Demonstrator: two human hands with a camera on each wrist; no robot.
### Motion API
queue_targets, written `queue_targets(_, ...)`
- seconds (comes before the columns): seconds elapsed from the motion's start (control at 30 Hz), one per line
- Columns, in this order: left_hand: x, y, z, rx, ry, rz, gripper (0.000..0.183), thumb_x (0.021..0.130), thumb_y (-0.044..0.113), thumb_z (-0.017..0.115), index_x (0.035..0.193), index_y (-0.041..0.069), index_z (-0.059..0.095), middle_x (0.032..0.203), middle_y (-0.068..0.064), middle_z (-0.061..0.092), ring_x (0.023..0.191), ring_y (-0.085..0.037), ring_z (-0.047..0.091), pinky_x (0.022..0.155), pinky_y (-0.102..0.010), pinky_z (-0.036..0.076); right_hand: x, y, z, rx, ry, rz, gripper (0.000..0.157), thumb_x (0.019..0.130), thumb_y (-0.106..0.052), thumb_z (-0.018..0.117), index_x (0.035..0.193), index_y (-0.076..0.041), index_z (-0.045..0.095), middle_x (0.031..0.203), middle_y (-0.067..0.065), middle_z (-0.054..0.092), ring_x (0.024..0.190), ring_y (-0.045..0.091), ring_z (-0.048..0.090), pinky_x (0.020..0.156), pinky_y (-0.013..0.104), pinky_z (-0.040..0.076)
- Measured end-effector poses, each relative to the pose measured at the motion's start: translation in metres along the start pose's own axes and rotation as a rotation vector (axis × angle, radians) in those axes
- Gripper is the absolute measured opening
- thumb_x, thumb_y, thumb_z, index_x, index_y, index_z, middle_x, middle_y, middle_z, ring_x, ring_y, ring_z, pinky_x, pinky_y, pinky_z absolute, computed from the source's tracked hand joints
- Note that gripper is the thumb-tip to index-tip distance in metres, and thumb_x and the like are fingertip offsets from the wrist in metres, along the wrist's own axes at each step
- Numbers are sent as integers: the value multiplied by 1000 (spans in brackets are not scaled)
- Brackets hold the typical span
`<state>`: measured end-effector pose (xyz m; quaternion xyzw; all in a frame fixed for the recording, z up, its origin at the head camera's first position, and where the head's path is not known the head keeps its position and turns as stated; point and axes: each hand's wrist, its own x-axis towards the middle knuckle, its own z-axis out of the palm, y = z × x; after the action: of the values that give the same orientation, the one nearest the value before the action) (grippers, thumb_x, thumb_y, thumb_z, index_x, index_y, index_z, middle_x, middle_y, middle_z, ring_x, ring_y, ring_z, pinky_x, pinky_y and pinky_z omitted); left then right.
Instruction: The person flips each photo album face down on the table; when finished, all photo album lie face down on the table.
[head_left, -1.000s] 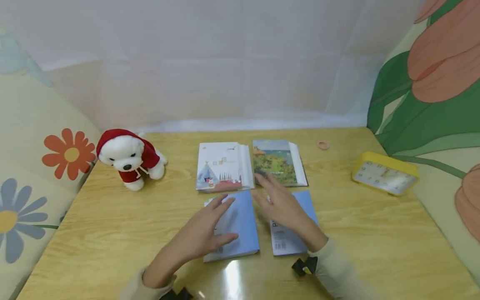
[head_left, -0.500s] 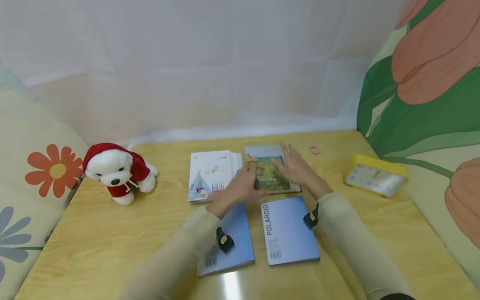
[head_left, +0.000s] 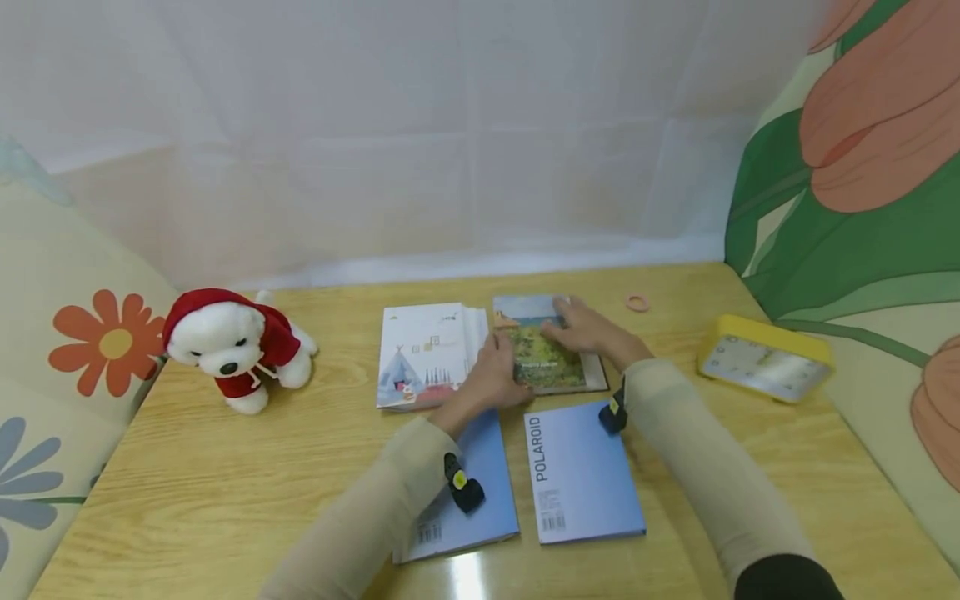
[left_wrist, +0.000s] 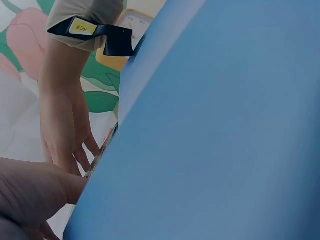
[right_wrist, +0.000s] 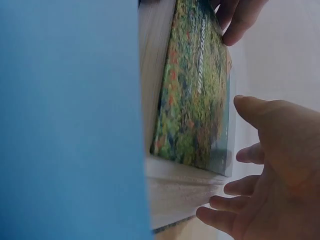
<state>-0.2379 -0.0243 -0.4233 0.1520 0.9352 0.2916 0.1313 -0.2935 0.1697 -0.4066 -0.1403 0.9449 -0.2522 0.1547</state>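
Note:
A photo album with a landscape cover (head_left: 536, 350) lies flat at the back of the table, between both hands. My left hand (head_left: 487, 377) is at its left edge, fingers extended and thumb near the front corner. At its right side is my right hand (head_left: 592, 329), thumb over the cover and fingers spread by the page edge. The right wrist view shows those fingers of the right hand (right_wrist: 285, 155) loosely extended beside the white pages; whether they press is unclear. A blue surface fills much of both wrist views and hides part of the album.
An album with a tent picture (head_left: 423, 354) lies left of the hands. Nearer are two blue albums, one under the left forearm (head_left: 491, 475) and one marked POLAROID (head_left: 588, 479). A plush dog (head_left: 240, 346), a pink ring (head_left: 637, 302) and a yellow clock (head_left: 765, 357) stand around.
Both hands have moved from above the blue albums back to the sides of the landscape album. Over the last half second they have hardly moved. The view has shifted slightly.

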Motion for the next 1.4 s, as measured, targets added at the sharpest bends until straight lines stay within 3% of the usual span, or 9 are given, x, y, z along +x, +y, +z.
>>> queue_targets(0.37, 4, 0, 9, -22, 60, -32, 114, 69, 7, 84, 153, -13, 9, 152, -37, 21, 139, -46, 31, 116, -44, 29, 7, 2, 6, -17, 0, 10, 80, 101, -43, 50, 156, 3, 15, 159, 33, 8, 147, 46, 10, 119, 56, 11)
queue_targets(0.67, -2, 5, 6, -58, 164, 28, 106, 60, -7, 78, 150, -13, 22, 145, -31, 38, 124, -43, 49, 107, -46, 42, 5, -1, 9, 87, 15, 53, 86, 99, -54, 48, 158, -1, 14, 160, 31, 7, 147, 46, 10, 118, 59, 12)
queue_targets(0.77, -7, 8, 2, -59, 177, 37, 108, 58, -10, 76, 151, -11, 21, 147, -27, 38, 127, -42, 48, 109, -46, 41, 5, -5, 11, 140, 25, 60, 85, 100, -58, 40, 158, -2, 13, 160, 29, 10, 147, 45, 8, 118, 60, 10)
queue_targets(0.9, -11, 13, -2, -80, 165, 41, 114, 59, -13, 74, 155, -7, 13, 159, -24, 24, 142, -39, 32, 117, -44, 27, 6, -13, 13, 190, 37, 63, 90, 99, -65, 30, 157, 1, 10, 161, 28, 9, 148, 44, 4, 117, 61, 7)
queue_targets(1.03, -15, 17, -5, -127, 165, 75, 116, 60, -19, 66, 157, -2, 6, 164, -19, 11, 148, -33, 19, 120, -40, 18, 5, -23, 12, 269, 29, 90, 100, 94, -74, 28, 158, 0, 4, 162, 26, 2, 148, 43, -2, 116, 65, 3)
queue_targets(1.1, -17, 19, -7, -151, 179, 110, 117, 59, -23, 61, 158, 1, 4, 164, -17, 9, 148, -32, 19, 119, -39, 18, 4, -26, 11, 309, 28, 102, 105, 91, -78, 28, 158, -1, 2, 162, 26, -1, 148, 42, -4, 115, 65, 2)
queue_targets(1.23, -23, 25, -12, -163, 192, 178, 115, 59, -27, 54, 158, 2, 3, 165, -16, 6, 149, -30, 15, 120, -37, 15, 4, -30, 10, 394, 40, 94, 106, 92, -78, 27, 158, 0, 0, 162, 27, 0, 148, 43, 2, 118, 61, 10)
queue_targets(1.4, -35, 36, -26, -118, 201, 283, 106, 64, -28, 54, 157, -3, 10, 164, -17, 7, 149, -28, 13, 120, -37, 13, 2, -33, 6, 627, 4, 46, 101, 95, -72, 27, 157, 0, -4, 162, 27, 4, 143, 44, 23, 113, 56, 31)
